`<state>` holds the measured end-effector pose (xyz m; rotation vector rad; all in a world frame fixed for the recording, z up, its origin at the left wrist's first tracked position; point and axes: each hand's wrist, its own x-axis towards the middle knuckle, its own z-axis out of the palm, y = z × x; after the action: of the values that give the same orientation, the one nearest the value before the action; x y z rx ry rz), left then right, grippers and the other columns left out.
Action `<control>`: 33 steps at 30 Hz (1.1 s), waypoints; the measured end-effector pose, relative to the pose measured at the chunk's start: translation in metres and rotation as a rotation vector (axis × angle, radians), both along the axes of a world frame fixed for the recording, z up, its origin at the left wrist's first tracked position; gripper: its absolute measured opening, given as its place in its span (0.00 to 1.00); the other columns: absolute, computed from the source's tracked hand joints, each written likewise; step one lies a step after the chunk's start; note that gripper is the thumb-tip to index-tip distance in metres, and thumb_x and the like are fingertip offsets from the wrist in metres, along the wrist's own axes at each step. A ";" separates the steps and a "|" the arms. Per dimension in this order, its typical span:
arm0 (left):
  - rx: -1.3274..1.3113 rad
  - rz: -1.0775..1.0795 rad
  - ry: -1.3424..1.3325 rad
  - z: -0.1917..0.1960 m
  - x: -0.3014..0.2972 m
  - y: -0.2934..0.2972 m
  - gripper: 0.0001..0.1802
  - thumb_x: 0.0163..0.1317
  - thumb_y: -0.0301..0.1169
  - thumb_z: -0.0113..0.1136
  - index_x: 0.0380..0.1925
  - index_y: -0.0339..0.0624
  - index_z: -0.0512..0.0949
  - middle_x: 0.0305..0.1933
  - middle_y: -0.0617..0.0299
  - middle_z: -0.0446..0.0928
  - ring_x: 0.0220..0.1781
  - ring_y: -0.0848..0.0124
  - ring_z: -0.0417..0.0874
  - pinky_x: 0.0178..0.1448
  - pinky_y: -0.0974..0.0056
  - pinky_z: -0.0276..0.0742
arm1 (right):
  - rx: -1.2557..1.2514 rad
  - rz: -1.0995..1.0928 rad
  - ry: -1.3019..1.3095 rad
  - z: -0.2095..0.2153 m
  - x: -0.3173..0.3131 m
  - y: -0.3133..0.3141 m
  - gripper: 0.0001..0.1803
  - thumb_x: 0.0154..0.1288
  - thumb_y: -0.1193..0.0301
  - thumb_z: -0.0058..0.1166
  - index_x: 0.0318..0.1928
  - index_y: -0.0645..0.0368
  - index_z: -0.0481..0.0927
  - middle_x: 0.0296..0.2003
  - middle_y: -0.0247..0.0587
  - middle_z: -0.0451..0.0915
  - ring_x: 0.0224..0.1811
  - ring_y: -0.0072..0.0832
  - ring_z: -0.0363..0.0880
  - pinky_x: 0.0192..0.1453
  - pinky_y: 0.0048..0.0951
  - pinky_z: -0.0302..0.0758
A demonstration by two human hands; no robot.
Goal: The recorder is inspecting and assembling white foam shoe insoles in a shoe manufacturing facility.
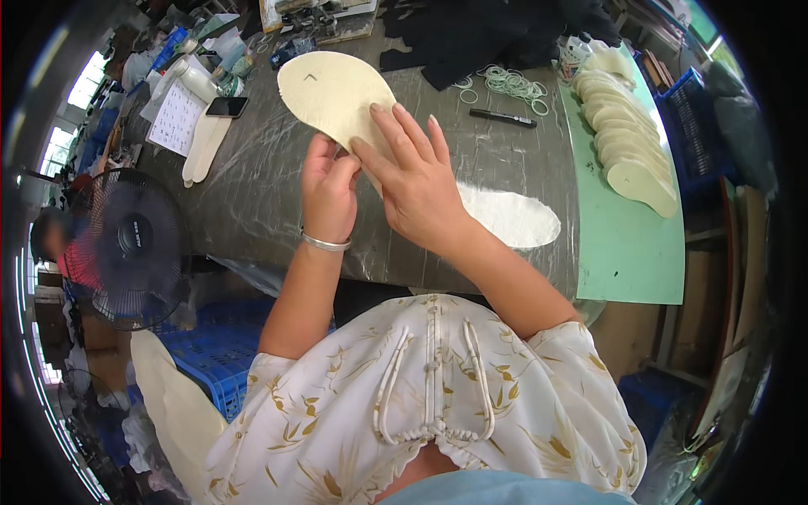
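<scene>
In the head view, we are holding a cream insole-shaped piece (337,93) above the dark tabletop (252,194). Our left hand (328,189) is pinching its lower edge with closed fingers, and our right hand (417,185) is lying flat over the same end, fingers spread and pressing. The toe end is pointing away from us.

We are judging the grip as small: only one end is gripped, so the piece could bend or slip down. It could also land on the white piece (509,215) just right of our right hand. Both wrists are raised, forearms coming up from the lower edge.
</scene>
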<state>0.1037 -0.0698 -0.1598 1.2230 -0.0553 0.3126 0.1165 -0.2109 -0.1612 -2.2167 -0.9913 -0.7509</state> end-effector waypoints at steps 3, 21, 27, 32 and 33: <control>-0.056 0.001 -0.021 0.004 0.000 -0.005 0.23 0.59 0.17 0.45 0.57 0.32 0.65 0.58 0.55 0.70 0.57 0.69 0.73 0.57 0.66 0.71 | 0.013 -0.028 0.043 -0.002 -0.001 -0.015 0.25 0.54 0.75 0.52 0.55 0.55 0.75 0.64 0.51 0.62 0.69 0.46 0.57 0.68 0.58 0.51; 0.036 -0.094 0.020 0.002 0.000 -0.050 0.27 0.58 0.17 0.44 0.61 0.32 0.62 0.61 0.53 0.67 0.58 0.69 0.73 0.57 0.66 0.73 | 0.194 -0.102 0.039 -0.008 0.008 -0.045 0.22 0.63 0.63 0.51 0.57 0.52 0.75 0.66 0.54 0.60 0.69 0.48 0.57 0.68 0.58 0.53; 0.057 -0.091 0.056 -0.004 0.003 -0.050 0.28 0.58 0.18 0.43 0.62 0.30 0.60 0.62 0.49 0.67 0.63 0.62 0.71 0.64 0.59 0.69 | 0.156 0.006 0.094 -0.021 0.001 -0.068 0.23 0.62 0.63 0.53 0.57 0.55 0.74 0.65 0.53 0.61 0.69 0.46 0.58 0.68 0.55 0.54; 0.043 -0.217 0.109 -0.004 0.000 -0.061 0.25 0.58 0.19 0.45 0.58 0.28 0.65 0.56 0.50 0.73 0.58 0.64 0.75 0.63 0.60 0.69 | 0.805 0.052 0.668 -0.042 0.016 -0.102 0.25 0.62 0.66 0.56 0.58 0.67 0.71 0.54 0.49 0.74 0.56 0.37 0.73 0.59 0.34 0.69; 0.034 -0.213 0.117 -0.007 0.000 -0.063 0.25 0.58 0.19 0.45 0.58 0.28 0.65 0.56 0.50 0.73 0.58 0.64 0.75 0.63 0.60 0.69 | 0.972 0.152 0.949 -0.039 0.020 -0.110 0.25 0.63 0.66 0.56 0.57 0.67 0.72 0.50 0.44 0.77 0.52 0.31 0.76 0.56 0.31 0.71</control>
<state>0.1041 -0.1327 -0.1664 1.2544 -0.0896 0.0548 0.1363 -0.3211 -0.2002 -1.3170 -0.1960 -0.0006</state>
